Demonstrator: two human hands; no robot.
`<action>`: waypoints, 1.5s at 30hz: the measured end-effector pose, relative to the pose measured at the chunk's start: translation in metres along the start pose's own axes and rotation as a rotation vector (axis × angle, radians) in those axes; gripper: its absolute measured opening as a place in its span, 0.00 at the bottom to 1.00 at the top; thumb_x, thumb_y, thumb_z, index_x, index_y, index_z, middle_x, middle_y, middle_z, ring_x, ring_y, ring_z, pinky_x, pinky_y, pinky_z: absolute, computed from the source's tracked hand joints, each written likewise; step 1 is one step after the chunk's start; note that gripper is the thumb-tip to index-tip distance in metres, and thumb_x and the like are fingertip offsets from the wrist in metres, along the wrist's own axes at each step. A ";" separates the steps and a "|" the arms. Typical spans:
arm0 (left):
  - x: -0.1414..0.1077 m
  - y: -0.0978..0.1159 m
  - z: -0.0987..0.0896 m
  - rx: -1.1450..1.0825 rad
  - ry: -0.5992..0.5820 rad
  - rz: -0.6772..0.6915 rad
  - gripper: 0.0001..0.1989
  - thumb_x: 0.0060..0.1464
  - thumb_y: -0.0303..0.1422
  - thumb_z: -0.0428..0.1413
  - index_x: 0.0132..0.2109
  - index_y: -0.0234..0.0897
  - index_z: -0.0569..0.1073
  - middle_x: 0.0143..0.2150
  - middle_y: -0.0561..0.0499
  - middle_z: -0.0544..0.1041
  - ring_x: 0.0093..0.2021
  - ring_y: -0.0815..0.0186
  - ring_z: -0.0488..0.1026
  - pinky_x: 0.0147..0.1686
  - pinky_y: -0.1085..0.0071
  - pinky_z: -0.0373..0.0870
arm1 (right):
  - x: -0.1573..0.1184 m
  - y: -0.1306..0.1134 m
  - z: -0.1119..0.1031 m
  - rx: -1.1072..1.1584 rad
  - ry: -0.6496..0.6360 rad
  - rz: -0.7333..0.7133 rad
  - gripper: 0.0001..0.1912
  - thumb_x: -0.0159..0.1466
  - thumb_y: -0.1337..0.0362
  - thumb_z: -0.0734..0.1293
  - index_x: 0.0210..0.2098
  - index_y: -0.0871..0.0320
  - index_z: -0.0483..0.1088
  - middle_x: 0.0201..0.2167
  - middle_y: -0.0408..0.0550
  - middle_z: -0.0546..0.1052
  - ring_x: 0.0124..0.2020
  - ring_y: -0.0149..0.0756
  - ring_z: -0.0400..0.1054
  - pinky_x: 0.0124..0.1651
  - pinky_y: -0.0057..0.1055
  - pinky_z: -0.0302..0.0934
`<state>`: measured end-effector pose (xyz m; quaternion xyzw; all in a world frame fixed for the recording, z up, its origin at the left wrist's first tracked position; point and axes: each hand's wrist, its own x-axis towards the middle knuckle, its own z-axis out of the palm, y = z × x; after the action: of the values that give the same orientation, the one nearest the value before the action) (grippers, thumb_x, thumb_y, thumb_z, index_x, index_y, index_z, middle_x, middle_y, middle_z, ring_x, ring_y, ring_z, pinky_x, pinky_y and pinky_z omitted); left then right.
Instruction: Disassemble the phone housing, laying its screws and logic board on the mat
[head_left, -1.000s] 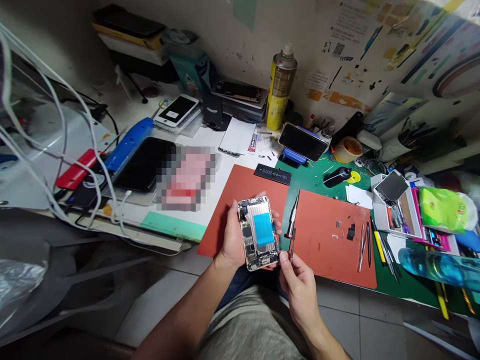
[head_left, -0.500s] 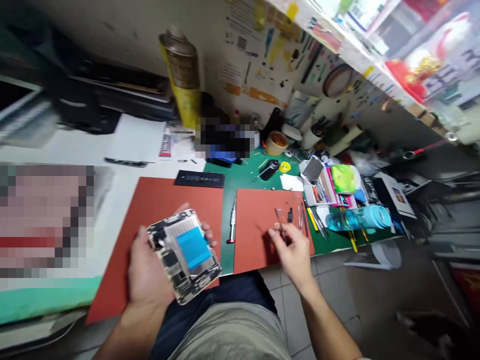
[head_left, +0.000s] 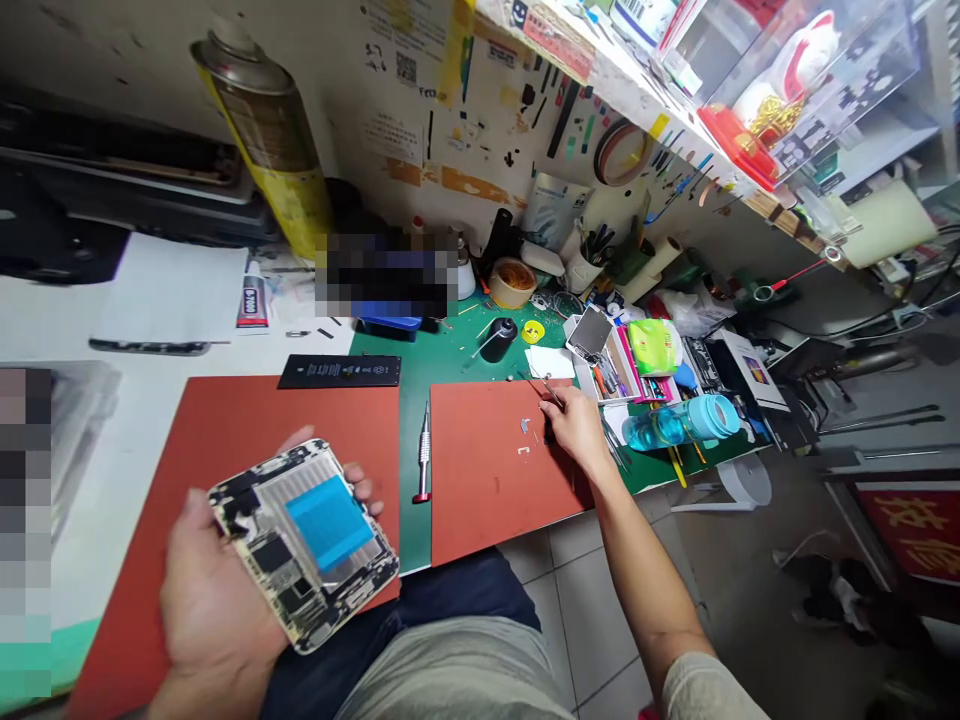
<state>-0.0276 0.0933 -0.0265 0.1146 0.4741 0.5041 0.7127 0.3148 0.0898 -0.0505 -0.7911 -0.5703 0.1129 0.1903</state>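
Note:
My left hand [head_left: 206, 590] is wrapped round an opened phone body [head_left: 289, 610], tilted with its inside facing up. Blue film [head_left: 328, 522] covers the middle, and bare circuit parts show beside it. Over the far right part of the right red mat, my right hand [head_left: 577, 425] pinches a pair of tweezers [head_left: 553, 397], whose tips point away toward the far left. Whether the tips hold anything is too small to tell. Several tiny metal parts [head_left: 525, 427] lie on the mat left of my right hand. My right palm and fingers partly hide the tweezers.
A screwdriver [head_left: 424, 455] lies between the left red mat [head_left: 247, 415] and the right red mat [head_left: 487, 500]. A flat black battery [head_left: 339, 371] rests at the left mat's far edge. Beyond stand a small black bottle [head_left: 498, 340], a tool box [head_left: 600, 355] and a blue water bottle [head_left: 679, 422].
My right hand has moved away from my body with the tweezers, toward the right mat's far edge. The view has shifted right; my left hand still holds the phone body.

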 end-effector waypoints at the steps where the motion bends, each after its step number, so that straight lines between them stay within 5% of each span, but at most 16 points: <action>1: 0.000 0.000 0.000 0.003 0.002 -0.005 0.32 0.63 0.57 0.48 0.61 0.46 0.81 0.38 0.40 0.86 0.32 0.48 0.83 0.22 0.50 0.82 | 0.001 0.000 0.000 -0.001 -0.012 -0.004 0.05 0.69 0.68 0.70 0.37 0.57 0.79 0.38 0.51 0.82 0.41 0.42 0.73 0.46 0.34 0.61; 9: -0.004 0.004 0.002 0.038 0.008 -0.056 0.33 0.61 0.60 0.51 0.64 0.50 0.79 0.40 0.42 0.86 0.36 0.47 0.83 0.25 0.50 0.84 | -0.007 -0.008 -0.017 0.079 -0.020 0.012 0.07 0.69 0.66 0.71 0.32 0.57 0.77 0.35 0.48 0.80 0.36 0.39 0.71 0.42 0.32 0.59; 14: -0.006 0.004 0.006 0.015 0.073 -0.058 0.33 0.65 0.58 0.45 0.63 0.49 0.80 0.40 0.41 0.86 0.35 0.48 0.83 0.24 0.50 0.84 | -0.061 -0.017 -0.023 0.167 0.023 0.043 0.13 0.72 0.57 0.69 0.35 0.56 0.79 0.32 0.45 0.79 0.33 0.37 0.71 0.38 0.30 0.61; 20: -0.003 0.001 0.006 0.010 0.088 -0.039 0.34 0.66 0.57 0.43 0.65 0.47 0.79 0.39 0.39 0.86 0.33 0.47 0.83 0.20 0.50 0.82 | -0.111 -0.024 -0.003 0.174 0.058 0.090 0.15 0.75 0.58 0.66 0.36 0.55 0.79 0.33 0.47 0.79 0.34 0.38 0.73 0.38 0.31 0.61; 28: -0.003 0.001 0.002 0.007 0.003 0.011 0.33 0.67 0.57 0.43 0.63 0.47 0.80 0.39 0.41 0.86 0.33 0.49 0.83 0.22 0.50 0.83 | -0.108 -0.035 0.003 0.129 0.001 0.034 0.15 0.77 0.61 0.62 0.39 0.54 0.79 0.36 0.49 0.77 0.37 0.41 0.73 0.40 0.33 0.59; 45: -0.002 0.000 0.006 -0.019 0.066 -0.021 0.36 0.67 0.58 0.40 0.64 0.44 0.79 0.38 0.39 0.84 0.32 0.49 0.81 0.21 0.51 0.82 | -0.108 -0.049 0.024 0.122 0.058 0.099 0.15 0.76 0.60 0.64 0.36 0.55 0.79 0.34 0.50 0.78 0.33 0.41 0.73 0.37 0.33 0.58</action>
<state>-0.0234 0.0937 -0.0223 0.0859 0.4938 0.5045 0.7030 0.2279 0.0055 -0.0555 -0.8080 -0.5169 0.1338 0.2489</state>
